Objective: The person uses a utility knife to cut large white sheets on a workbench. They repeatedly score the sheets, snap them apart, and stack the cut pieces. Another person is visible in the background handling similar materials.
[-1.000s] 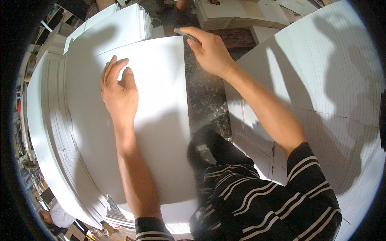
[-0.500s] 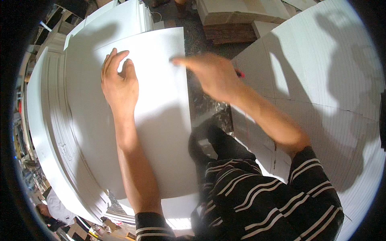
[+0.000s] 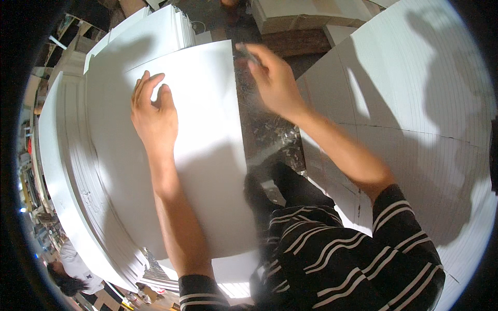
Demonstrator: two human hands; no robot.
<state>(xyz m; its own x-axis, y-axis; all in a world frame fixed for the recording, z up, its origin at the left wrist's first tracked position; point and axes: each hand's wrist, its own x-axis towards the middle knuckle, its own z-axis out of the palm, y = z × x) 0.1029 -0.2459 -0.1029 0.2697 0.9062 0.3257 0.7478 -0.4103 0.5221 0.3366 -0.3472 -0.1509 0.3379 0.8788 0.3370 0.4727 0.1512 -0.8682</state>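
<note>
On top of a stack lies a large white sheet. My left hand rests on its upper part with bent fingers; thumb and forefinger stand apart around a gap, and nothing shows between them. My right hand is just off the sheet's right edge, near the upper right corner. Its thumb and fingers are closed on a slim dark tool, of which only a short part shows; its exact kind is hard to make out.
Stacked white sheets show their edges at the left. To the right stands a wide white stack with fine lines. Scraps litter the dark floor between them. Another pile lies beyond, and a person is at the lower left.
My right hand has moved up and off the sheet's right edge, away from its surface. The sheet has shifted slightly in view. My left hand stays in place on it.
</note>
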